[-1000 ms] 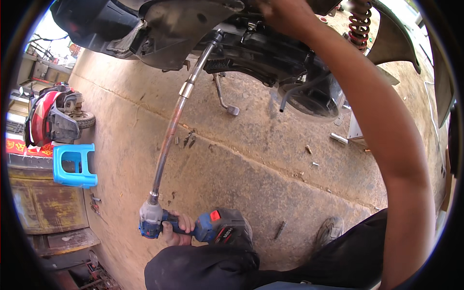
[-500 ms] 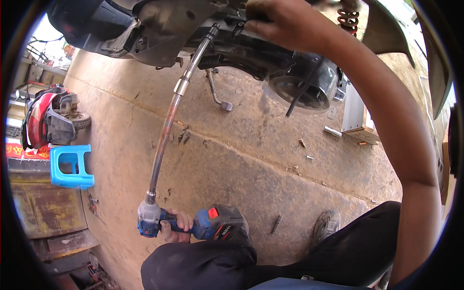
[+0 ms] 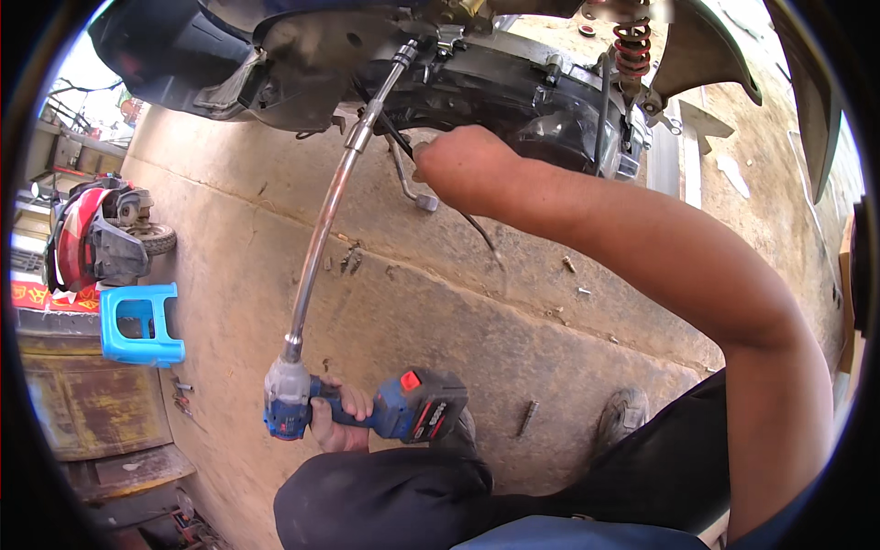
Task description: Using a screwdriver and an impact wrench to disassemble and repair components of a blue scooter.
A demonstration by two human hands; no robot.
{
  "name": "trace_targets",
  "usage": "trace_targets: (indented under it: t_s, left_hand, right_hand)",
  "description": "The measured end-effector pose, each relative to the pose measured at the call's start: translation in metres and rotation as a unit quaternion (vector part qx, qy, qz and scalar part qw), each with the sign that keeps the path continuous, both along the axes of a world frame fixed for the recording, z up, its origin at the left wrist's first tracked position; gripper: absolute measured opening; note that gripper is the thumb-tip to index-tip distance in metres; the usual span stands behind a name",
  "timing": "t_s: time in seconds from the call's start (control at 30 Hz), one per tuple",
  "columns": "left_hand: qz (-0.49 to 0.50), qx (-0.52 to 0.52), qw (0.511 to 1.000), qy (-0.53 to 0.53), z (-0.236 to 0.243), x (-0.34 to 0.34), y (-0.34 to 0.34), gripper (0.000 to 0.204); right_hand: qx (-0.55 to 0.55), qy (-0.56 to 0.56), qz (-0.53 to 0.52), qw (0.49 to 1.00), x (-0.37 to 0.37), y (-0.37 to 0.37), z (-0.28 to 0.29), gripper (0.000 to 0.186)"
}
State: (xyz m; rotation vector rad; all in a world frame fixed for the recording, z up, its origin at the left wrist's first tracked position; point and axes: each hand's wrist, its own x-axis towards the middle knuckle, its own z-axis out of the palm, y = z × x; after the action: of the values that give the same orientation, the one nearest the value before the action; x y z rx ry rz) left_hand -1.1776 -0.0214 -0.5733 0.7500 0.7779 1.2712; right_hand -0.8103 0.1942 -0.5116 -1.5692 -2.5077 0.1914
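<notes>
My left hand (image 3: 341, 414) is wrapped around the handle of a blue and grey cordless impact wrench (image 3: 291, 399). From its nose a long metal extension bar (image 3: 323, 234) slants up and away. The socket (image 3: 403, 57) at its far end meets the black scooter's engine area (image 3: 477, 96); the fastener there is hidden. My right hand (image 3: 466, 170) is closed in a fist beside the bar, below the engine. A thin black hose (image 3: 392, 130) runs into the fist, and its loose end hangs out toward the floor. The fingertips are hidden.
A red spring shock absorber (image 3: 632, 46) and a kickstand (image 3: 403, 179) belong to the scooter. On the floor lie a long bolt (image 3: 529, 417) and several small fasteners. At left stand a blue plastic stool (image 3: 142, 350) and a red scooter (image 3: 87, 238).
My right hand has come down and left from the top of the engine and now grips the black hose, pulling it leftward. The wrench has shifted slightly; its socket stays at the engine.
</notes>
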Motion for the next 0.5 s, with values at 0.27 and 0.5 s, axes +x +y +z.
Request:
trace_targets:
  t_s: [0.27, 0.5]
  left_hand:
    - [0.033, 0.049, 0.997, 0.058, 0.01, 0.012, 0.027, 0.042]
    - [0.074, 0.089, 0.98, 0.164, 0.031, 0.043, 0.04, 0.058]
  right_hand:
    - [-0.043, 0.065, -0.038, 0.996, 0.009, -0.006, 0.007, 0.02]
    - [-0.06, 0.066, -0.018, 0.996, 0.013, -0.003, 0.01, 0.033]
